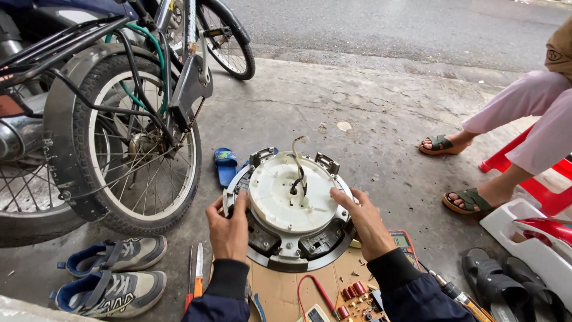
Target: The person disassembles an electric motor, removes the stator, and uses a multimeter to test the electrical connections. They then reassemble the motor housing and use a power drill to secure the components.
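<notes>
**Two Hands on a Round Machine Part**

Holding a big round machine part (290,211), the left hand (228,229) and the right hand (364,222) grip it from each side. The fingers of both hands are curled tight around its edge. The part sits tipped up on a flat piece of brown cardboard (286,292) on the concrete floor (369,113), just in front of the person.

The part looks like a thick wheel. It has a smooth white plastic disc in the middle, with a shiny grey metal ring around it. Dark blocks sit along the bottom edge. Thin wires (299,167) poke up from the centre and bend over.

An orange-handled tool (198,275) lies just beside the left hand. A red wire (319,289) and a small circuit board (360,301) lie on the cardboard. Grey and blue shoes (113,274) rest near a motorbike wheel (140,152) with thin metal spokes.
</notes>
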